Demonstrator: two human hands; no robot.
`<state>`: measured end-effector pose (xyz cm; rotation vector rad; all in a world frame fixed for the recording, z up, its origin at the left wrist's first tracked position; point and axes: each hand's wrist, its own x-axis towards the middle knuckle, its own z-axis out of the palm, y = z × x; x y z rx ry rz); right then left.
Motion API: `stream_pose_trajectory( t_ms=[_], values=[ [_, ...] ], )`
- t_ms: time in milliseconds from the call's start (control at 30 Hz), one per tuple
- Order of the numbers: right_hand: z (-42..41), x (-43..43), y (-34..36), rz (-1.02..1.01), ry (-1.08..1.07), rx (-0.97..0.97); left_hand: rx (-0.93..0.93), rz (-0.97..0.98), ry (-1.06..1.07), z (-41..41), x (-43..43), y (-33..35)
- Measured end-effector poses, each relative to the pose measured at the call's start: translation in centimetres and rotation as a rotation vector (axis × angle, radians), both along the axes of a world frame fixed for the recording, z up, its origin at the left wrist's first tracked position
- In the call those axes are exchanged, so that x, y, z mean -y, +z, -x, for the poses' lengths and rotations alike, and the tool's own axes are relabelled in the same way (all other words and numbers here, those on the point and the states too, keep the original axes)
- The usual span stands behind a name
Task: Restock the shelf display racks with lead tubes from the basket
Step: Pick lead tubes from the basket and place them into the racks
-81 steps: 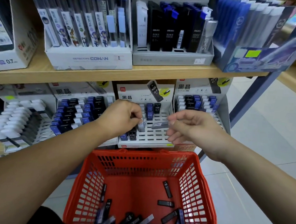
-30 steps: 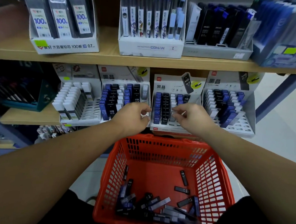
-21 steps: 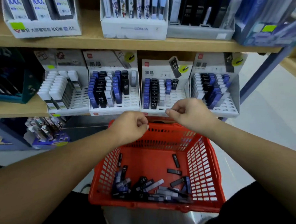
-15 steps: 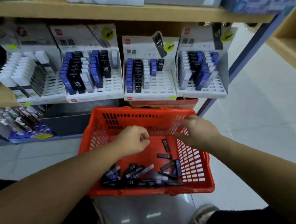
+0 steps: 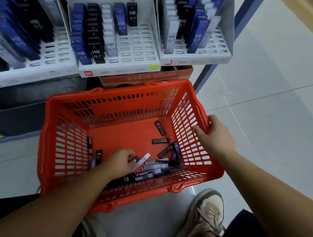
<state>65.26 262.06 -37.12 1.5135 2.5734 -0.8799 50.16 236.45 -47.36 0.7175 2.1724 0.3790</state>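
In the red basket [image 5: 120,92], steadied by the right hand [image 5: 213,135] curled over its rim, a black lead tube [image 5: 136,159] is pinched from the pile [image 5: 155,168] by the left hand [image 5: 119,163]; it could be dropped if held loosely.

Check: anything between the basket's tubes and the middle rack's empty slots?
Nothing visible. Left hand reaches among the lead tubes in the open-topped basket; the middle rack's right slots lie bare. Right hand grips the basket's side rim.
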Motion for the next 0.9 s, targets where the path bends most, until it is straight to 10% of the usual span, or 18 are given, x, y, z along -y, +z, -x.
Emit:
stream_pose_trajectory(
  t_ms=[233,533,900],
  values=[
    [1.1,2.5,-1.7,-0.580,0.571,-0.070,-0.195,0.105,0.010,-0.2,1.9,-0.1],
    [4.3,6.9,-6.5,0.398,0.353,0.375,-0.056,0.315,0.351,0.2,4.1,-1.8],
    [6.7,4.9,-13.8,0.615,-0.165,0.284,-0.091,0.474,0.329,1.3,2.9,-3.3]
  ],
)
